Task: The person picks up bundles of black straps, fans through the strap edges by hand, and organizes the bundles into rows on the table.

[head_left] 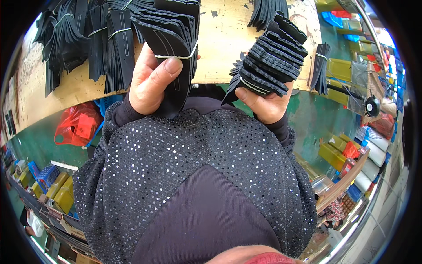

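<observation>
My left hand (pixel 147 86) is wrapped round a bundle of black flat pieces (pixel 169 39), its thumb lying over the pale band that ties them. The pieces look like cut leather or fabric, with thin lines marked on their faces and fanned upper ends. In my right hand (pixel 266 103) is a second bundle of black pieces (pixel 272 61), also banded, its thick wavy ends fanned toward the far side. Both bundles are held up apart from each other at the table's near edge. The fingers behind each bundle are mostly hidden.
Several banded black bundles (pixel 121 48) lie on the worn yellowish table (pixel 220 44), mostly at the left. One more bundle (pixel 321 68) sits by its right edge. A red plastic bag (pixel 79 123) hangs below at left. Yellow bins (pixel 338 70) and a small black fan (pixel 372 106) stand at right.
</observation>
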Tool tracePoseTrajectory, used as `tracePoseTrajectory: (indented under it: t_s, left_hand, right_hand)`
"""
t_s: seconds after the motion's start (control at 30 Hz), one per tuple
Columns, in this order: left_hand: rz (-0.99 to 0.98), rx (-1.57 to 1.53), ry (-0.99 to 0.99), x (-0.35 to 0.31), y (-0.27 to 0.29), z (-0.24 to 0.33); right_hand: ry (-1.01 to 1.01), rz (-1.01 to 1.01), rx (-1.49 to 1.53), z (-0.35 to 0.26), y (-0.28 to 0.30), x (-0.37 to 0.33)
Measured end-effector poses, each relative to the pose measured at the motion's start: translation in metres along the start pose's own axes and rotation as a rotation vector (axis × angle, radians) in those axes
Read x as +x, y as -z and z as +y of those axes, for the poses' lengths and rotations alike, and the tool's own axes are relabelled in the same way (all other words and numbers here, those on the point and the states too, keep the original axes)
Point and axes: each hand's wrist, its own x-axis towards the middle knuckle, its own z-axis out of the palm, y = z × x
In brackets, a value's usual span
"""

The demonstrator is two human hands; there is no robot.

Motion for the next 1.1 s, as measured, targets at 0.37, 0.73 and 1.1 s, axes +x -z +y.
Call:
tracePoseTrajectory:
  t_s: [0.37,0.73,1.1]
  left_hand:
    - [0.052,0.027,-0.017,0.001,-0.005,0.000]
    - [0.033,-0.011,0.004,0.004,0.000,-0.002]
    - [-0.138,0.057,-0.063,-0.001,-0.003,0.008]
  right_hand:
    - [-0.057,0.036,-0.028,0.001,0.002,-0.001]
    - [-0.047,0.072,0.001,0.006,-0.001,0.005]
    - [-0.038,0.161,-0.936,0.002,0.024,0.026]
